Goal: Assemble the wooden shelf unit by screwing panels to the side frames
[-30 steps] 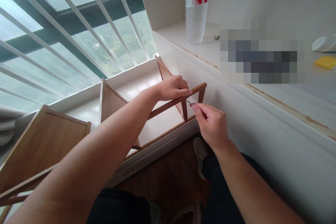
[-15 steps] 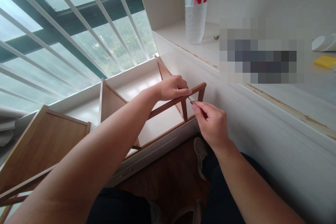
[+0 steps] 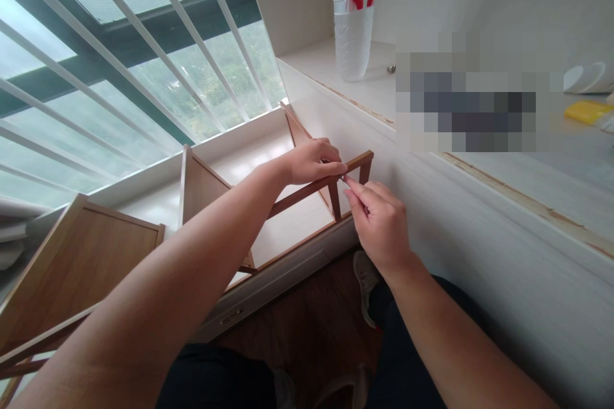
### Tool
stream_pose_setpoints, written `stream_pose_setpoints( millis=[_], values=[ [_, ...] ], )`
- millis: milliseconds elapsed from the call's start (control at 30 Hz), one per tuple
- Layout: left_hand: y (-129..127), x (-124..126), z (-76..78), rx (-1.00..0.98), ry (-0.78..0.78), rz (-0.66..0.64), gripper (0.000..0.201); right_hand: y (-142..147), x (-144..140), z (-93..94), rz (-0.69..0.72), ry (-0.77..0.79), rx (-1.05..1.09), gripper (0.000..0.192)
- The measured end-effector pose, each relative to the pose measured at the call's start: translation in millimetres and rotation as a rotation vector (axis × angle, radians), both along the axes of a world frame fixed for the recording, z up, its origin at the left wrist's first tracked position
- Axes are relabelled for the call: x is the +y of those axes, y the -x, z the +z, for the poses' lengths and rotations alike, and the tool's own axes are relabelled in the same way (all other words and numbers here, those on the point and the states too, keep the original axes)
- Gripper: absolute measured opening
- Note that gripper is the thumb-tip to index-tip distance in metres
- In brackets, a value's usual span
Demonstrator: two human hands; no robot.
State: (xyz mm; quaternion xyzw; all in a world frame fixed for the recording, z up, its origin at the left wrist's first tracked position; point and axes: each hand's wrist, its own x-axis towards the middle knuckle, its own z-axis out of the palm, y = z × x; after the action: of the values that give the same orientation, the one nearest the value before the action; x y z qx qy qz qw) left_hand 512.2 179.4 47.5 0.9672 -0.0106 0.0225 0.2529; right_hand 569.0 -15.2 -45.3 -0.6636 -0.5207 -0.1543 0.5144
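A person's two bare hands work at a wooden frame (image 3: pixel 307 190) lying on a white windowsill (image 3: pixel 158 169). The left hand (image 3: pixel 313 162) grips the frame's top rail near its right end. The right hand (image 3: pixel 378 223) pinches a thin metal tool (image 3: pixel 343 177), whose tip meets the rail just beside the left fingertips. A wooden panel (image 3: pixel 81 265) lies on the sill, near and to the left. To the right runs a white counter (image 3: pixel 480 204); a clear plastic water bottle (image 3: pixel 354 13) stands at its far end. Window bars (image 3: pixel 144 51) fill the far left.
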Motion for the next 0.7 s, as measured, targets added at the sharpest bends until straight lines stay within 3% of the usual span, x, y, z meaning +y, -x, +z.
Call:
stream_pose_setpoints(
  millis=[400,700],
  values=[
    [0.9,1.9,0.7,0.043,0.021,-0.046,0.041,2.0,2.2,-6.6,0.032,-0.01,0.08,0.035],
    [0.8,1.4,1.2,0.015,0.034,-0.068,0.043,6.6,1.8,-11.7,0.106,0.027,0.444,0.022]
  ],
)
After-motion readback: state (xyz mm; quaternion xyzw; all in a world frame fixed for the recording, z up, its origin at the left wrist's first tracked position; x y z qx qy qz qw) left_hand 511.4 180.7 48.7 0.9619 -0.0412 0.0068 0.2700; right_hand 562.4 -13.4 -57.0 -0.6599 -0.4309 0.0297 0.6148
